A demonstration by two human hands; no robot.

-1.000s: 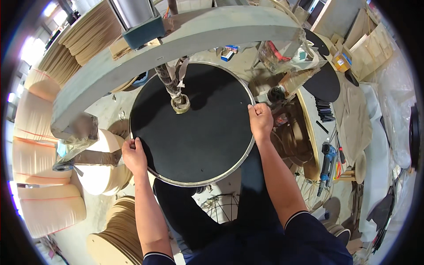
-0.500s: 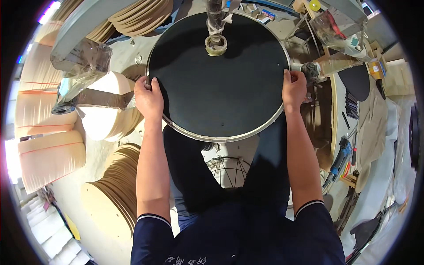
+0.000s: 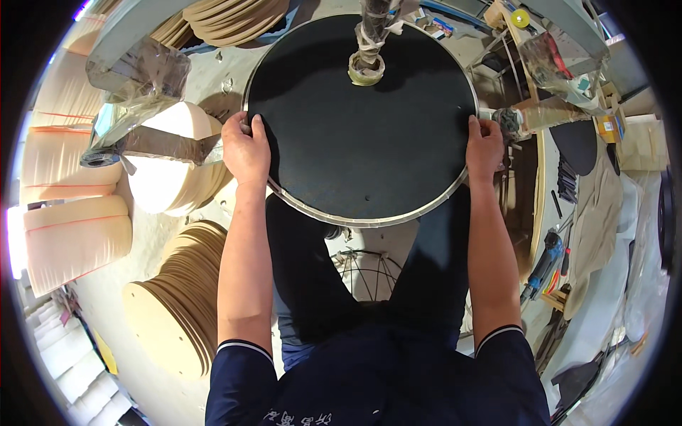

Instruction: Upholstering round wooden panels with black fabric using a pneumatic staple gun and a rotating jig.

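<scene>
A large black round panel (image 3: 362, 142) with a pale, strip-like rim lies in front of me, above my thighs. My left hand (image 3: 246, 150) grips its left edge, thumb along the rim and fingers curled at the side. At the opposite edge my right hand (image 3: 486, 150) holds the rim the same way, its fingers bent. Over the far part of the panel a plastic-wrapped post (image 3: 371, 39) comes down, ending in a ring of tape (image 3: 366, 71). Whether that ring touches the panel I cannot tell. What supports the panel from below is mostly hidden.
Wrapped arms (image 3: 167, 145) of a frame flank the panel, another (image 3: 540, 117) at right. Tan discs (image 3: 167, 319) are stacked at lower left, more (image 3: 234, 21) at far left. A blue power tool (image 3: 543, 266) lies on the right bench. A wire frame (image 3: 368, 273) shows between my legs.
The view has turned slightly, so the panel, post and both hands appear a little farther right. Both hands keep their hold on the rim.
</scene>
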